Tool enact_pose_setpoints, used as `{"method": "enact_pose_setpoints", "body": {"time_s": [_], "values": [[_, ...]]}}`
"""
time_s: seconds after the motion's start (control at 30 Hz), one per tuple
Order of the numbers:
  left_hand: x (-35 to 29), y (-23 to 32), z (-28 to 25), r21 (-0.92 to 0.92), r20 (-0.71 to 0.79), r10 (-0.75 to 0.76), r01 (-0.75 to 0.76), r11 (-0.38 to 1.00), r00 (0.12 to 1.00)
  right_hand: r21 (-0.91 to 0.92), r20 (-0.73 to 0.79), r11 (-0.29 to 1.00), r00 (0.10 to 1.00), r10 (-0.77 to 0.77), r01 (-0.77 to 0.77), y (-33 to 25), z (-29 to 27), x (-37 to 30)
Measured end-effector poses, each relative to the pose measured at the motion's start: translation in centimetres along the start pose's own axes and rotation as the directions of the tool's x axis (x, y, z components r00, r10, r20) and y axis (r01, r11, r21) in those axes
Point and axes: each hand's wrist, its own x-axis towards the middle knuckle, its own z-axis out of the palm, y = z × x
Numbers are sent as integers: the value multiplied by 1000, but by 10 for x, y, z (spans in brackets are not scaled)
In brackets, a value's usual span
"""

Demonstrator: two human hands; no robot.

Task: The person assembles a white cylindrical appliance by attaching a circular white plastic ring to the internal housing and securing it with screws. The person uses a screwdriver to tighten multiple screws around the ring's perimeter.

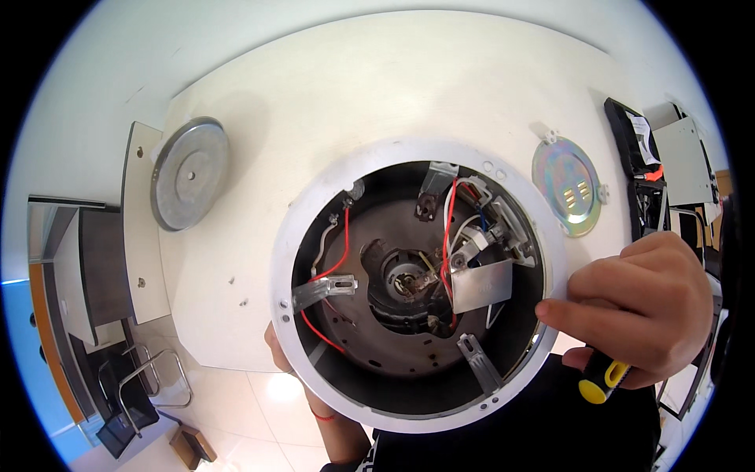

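A round white appliance housing (344, 411), which looks like a rice cooker body, is tilted with its open underside facing me. Inside are red and white wires, metal brackets and a bare metal plate (482, 288). My left hand (276, 348) supports the housing at its lower left edge, its fingers mostly hidden behind it. My right hand (641, 307) is closed round a screwdriver with a black and yellow handle (602, 379); the shaft is not visible. The index finger of that hand points onto the right rim.
On the white table (354, 86), a grey metal disc (191, 175) lies at the left and an iridescent slotted cover plate (562, 177) at the right. Small screws (243, 302) lie left of the housing. A black tool case (637, 149) is at the far right, a chair (130, 397) lower left.
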Motion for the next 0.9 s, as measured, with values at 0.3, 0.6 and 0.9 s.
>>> {"method": "enact_pose_setpoints", "body": {"time_s": [0.3, 0.6, 0.9], "values": [[-4, 3, -1, 61, 35, 20, -22, 998, 999, 27, 16, 999, 1000, 22, -23, -3, -1, 2], [9, 27, 19, -77, 17, 92, -91, 993, 996, -116, -360, 980, 926, 113, -164, -4, 3, 8], [14, 33, 13, -42, 55, 9, -7, 999, 998, 33, -455, 897, 792, 406, -441, 5, 20, 45]]}}
